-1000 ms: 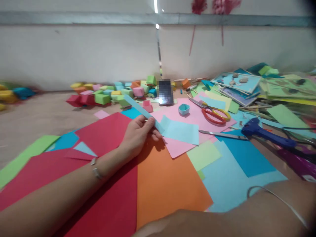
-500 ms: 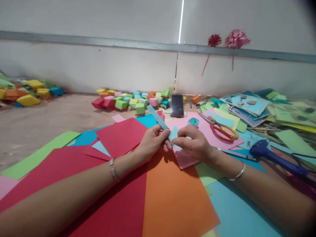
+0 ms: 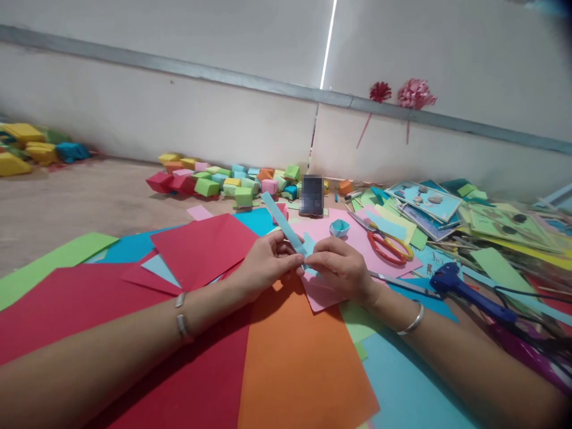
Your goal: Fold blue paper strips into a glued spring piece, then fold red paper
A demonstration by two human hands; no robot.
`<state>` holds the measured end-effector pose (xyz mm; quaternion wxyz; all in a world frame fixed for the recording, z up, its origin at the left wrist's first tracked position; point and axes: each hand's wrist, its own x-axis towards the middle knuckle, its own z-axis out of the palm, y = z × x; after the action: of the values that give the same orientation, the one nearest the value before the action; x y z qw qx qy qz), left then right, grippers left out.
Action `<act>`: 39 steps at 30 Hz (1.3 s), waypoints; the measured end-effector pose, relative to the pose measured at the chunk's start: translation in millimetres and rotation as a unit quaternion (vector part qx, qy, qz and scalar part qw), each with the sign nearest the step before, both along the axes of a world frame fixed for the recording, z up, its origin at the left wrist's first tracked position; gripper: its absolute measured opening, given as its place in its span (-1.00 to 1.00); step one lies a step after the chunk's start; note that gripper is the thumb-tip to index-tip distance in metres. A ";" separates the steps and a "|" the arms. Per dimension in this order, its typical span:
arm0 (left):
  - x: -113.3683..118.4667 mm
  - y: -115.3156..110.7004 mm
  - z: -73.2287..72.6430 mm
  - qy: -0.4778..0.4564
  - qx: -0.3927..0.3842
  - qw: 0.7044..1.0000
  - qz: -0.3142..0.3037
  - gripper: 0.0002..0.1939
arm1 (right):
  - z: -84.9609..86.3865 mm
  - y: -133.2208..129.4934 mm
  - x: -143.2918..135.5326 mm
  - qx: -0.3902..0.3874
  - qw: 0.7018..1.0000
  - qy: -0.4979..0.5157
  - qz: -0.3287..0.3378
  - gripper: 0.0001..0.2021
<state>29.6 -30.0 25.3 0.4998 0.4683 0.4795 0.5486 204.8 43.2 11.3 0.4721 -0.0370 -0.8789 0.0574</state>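
A light blue paper strip (image 3: pixel 281 220) is held between my two hands above the orange sheet (image 3: pixel 299 363), its long end slanting up and to the left. My left hand (image 3: pixel 272 262) pinches it with thumb and fingers. My right hand (image 3: pixel 342 268) is closed on the strip's folded part, close against the left fingertips. The fold itself is partly hidden by my fingers. Just beyond my right hand, a small folded blue paper piece (image 3: pixel 339 227) sits on pink paper (image 3: pixel 315 226).
Red sheets (image 3: pixel 205 244) spread at left. Scissors with red and yellow handles (image 3: pixel 388 245) and a blue-handled glue gun (image 3: pixel 469 292) lie at right. A phone (image 3: pixel 311 196) stands behind, beside several folded paper blocks (image 3: pixel 208 186). Layered picture cards (image 3: pixel 424 199) are piled back right.
The head view has tilted and shifted a little. My right hand has closed in on the left fingertips, and both hands still hold the strip.
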 end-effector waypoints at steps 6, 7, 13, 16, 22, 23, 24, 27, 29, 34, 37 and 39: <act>2.3 -0.4 -0.4 0.033 0.030 0.999 0.016 -0.71 | 1.4 -7.5 -1.3 -0.107 0.994 -0.019 -0.008 -0.90; 2.6 -0.2 -0.4 0.037 0.035 0.999 0.019 -0.71 | 1.5 -9.5 -2.0 -0.134 0.991 -0.018 -0.012 -0.90; 2.1 -0.2 -1.7 0.047 0.032 0.998 0.026 -0.69 | -2.2 -20.0 -9.3 -0.309 0.949 0.008 -0.058 -0.93; 1.6 -0.8 -2.9 0.062 0.004 0.998 0.030 -0.65 | -4.1 -21.1 -11.0 -0.355 0.933 0.020 -0.063 -0.95; 1.6 -1.2 -2.3 0.070 -0.042 0.996 0.042 -0.61 | -2.8 -21.4 -9.0 -0.346 0.936 0.032 -0.054 -0.90; 1.5 -1.1 -2.2 0.072 -0.047 0.995 0.042 -0.59 | -2.3 -21.7 -8.8 -0.339 0.939 0.031 -0.055 -0.89; 1.4 -1.1 -2.1 0.073 -0.050 0.995 0.041 -0.59 | -1.9 -22.2 -8.7 -0.338 0.939 0.033 -0.055 -0.89; 1.5 -1.4 -1.5 0.070 -0.050 0.995 0.046 -0.63 | -1.0 -23.4 -9.6 -0.355 0.931 0.047 -0.064 -0.92; 2.2 -1.9 -0.3 0.067 -0.040 0.996 0.050 -0.70 | -0.5 -23.6 -10.3 -0.369 0.925 0.053 -0.070 -0.93; 4.2 -3.9 2.7 0.052 -0.015 0.998 0.020 -0.75 | -1.5 -19.4 -10.4 -0.409 0.907 0.071 -0.065 -0.76; 4.5 -4.5 1.8 0.042 -0.017 0.999 0.005 -0.66 | -3.9 -16.5 -10.4 -0.439 0.894 0.068 -0.063 -0.69; 4.5 -4.7 0.7 0.053 -0.012 0.998 0.012 -0.68 | -5.3 -15.8 -10.8 -0.453 0.887 0.066 -0.055 -0.68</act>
<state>34.1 -34.6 26.0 0.4727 0.4849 0.5178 0.5228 194.0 27.4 6.0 0.4630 -0.2916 -0.7207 0.4257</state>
